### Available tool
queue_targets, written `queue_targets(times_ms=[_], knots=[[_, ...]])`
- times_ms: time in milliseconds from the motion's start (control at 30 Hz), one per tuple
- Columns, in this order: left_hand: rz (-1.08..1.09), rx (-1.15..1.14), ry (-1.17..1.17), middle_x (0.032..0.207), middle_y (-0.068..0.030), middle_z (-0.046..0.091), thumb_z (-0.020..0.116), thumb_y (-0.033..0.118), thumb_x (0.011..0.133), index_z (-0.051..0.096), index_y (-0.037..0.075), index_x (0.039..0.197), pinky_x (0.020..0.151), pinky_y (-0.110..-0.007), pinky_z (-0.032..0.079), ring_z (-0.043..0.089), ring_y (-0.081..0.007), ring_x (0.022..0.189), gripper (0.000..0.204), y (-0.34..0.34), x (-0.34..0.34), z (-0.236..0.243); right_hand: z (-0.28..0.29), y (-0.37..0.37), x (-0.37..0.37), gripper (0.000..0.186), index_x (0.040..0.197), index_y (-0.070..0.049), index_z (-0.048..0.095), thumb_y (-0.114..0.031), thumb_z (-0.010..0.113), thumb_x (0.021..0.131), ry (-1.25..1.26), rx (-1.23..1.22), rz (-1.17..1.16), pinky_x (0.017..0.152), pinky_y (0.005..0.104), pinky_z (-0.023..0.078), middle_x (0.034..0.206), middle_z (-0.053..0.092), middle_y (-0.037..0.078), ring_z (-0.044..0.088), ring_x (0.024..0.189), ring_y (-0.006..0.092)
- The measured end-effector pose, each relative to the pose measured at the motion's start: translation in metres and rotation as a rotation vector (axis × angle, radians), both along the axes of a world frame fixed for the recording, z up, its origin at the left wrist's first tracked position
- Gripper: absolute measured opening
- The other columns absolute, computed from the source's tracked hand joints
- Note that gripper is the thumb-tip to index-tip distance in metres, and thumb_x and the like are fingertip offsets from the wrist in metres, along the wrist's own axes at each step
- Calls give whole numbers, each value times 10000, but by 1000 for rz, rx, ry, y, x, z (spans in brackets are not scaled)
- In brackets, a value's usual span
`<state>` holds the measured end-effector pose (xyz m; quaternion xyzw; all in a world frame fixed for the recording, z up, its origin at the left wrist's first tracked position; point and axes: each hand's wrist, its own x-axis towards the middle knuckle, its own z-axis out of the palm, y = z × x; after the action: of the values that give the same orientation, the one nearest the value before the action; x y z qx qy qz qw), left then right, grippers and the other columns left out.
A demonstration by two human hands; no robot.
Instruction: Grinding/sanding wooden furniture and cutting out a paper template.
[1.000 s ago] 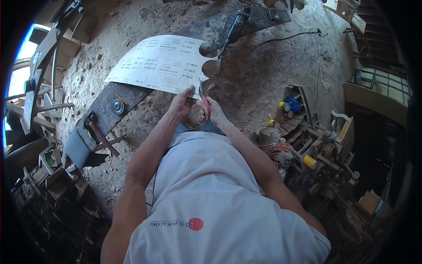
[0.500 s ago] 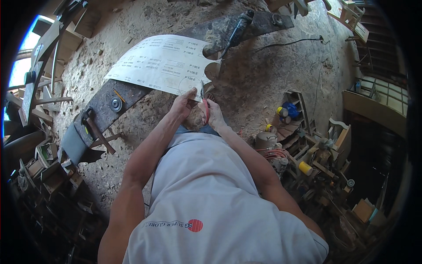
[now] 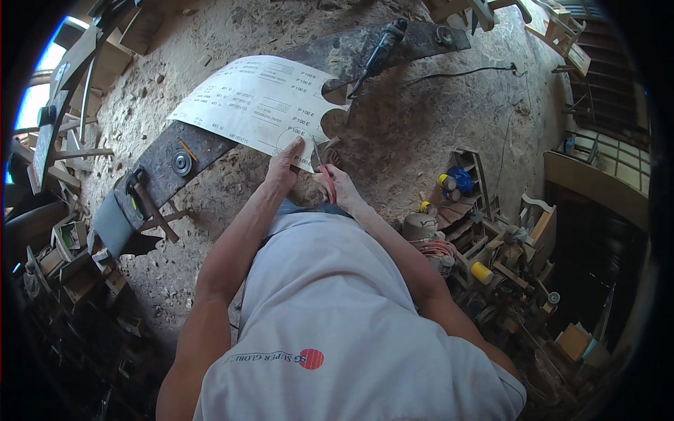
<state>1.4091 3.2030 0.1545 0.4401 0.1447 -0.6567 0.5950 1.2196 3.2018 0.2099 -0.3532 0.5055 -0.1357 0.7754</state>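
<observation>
A large white sheet of printed sandpaper backing (image 3: 246, 98) lies over a dark bench board, with round notches cut into its right edge. My left hand (image 3: 283, 172) grips the sheet's near corner, thumb on top beside a drawn circle. In my right hand (image 3: 342, 189) are red-handled scissors (image 3: 328, 180), fingers closed round the handles. Their blades point away from me and meet the sheet's right edge close to the circle. The undersides of both hands are hidden.
On the dark board (image 3: 449, 41) lies an angle grinder (image 3: 385, 48) with its cable. A round disc (image 3: 182, 163), a pencil (image 3: 187, 149) and a hammer (image 3: 149, 203) rest at its left. Cluttered tools, a blue-and-yellow item (image 3: 460, 179) and a ladder-like wooden frame (image 3: 472, 168) stand at right.
Both hands and the sheet's near corner have shifted slightly left. The scissors' blades have tilted a little further left and look more open.
</observation>
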Motion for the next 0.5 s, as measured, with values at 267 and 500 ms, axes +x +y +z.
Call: queue_targets(times_ms=[267, 500], knots=[[17, 12, -52, 1239, -86, 768, 844, 99, 944, 697, 35, 1304, 978, -364, 614, 745, -210, 1112, 394, 5, -7, -5, -14, -10, -10, 190, 1166, -88, 612, -256, 655, 1088, -141, 166, -168, 549, 254, 461, 774, 535, -49, 525, 623, 72], [9, 28, 18, 1212, -84, 774, 864, 129, 933, 701, 37, 1296, 966, -392, 615, 749, -223, 1084, 409, -4, -13, -8, -7, -13, -4, 193, 1015, -112, 541, -263, 627, 1100, -108, 89, -33, 581, 293, 454, 702, 494, -25, 526, 625, 115]])
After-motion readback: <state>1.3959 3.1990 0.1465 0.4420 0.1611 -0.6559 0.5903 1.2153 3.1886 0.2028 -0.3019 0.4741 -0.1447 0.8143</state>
